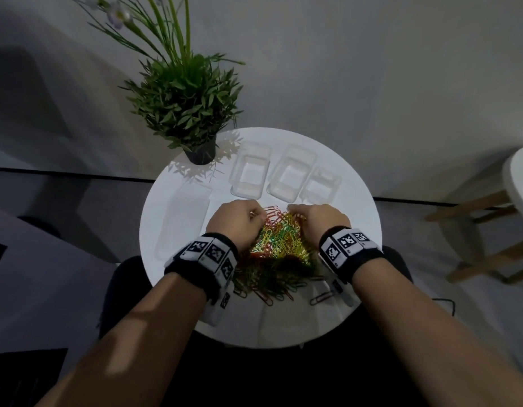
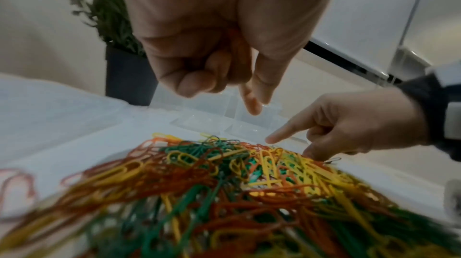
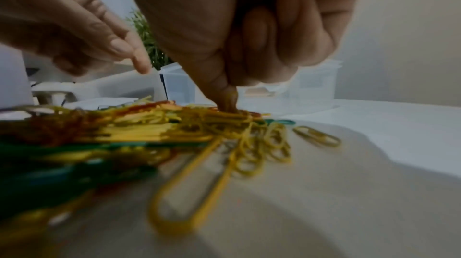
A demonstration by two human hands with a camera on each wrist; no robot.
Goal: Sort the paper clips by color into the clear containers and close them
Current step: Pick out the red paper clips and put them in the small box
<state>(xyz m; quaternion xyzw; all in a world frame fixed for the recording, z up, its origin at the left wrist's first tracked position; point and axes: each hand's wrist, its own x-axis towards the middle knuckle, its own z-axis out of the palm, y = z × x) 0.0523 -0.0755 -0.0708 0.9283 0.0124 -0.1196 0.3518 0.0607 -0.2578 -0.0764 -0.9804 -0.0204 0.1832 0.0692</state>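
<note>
Sorting has barely begun, by my reading: the heap of paper clips (image 1: 279, 248), thin coated wire loops in red, yellow and green, lies tangled at the centre of the round white bench (image 1: 360, 201), while the clear containers (image 1: 250, 174), smooth rigid plastic tubs at twelve o'clock from the heap, look empty. The right hand (image 1: 319, 223), fingers curled, pinches into the yellow clips at the heap's two o'clock edge. The left hand (image 1: 235, 223) hovers at ten o'clock, fingers curled; whether it holds a clip I cannot tell. Next, freeing single-colour clips from the snarl calls for a fine pinch and a lift toward one tub. A leafy potted plant (image 1: 184, 98) stands at eleven o'clock.
</note>
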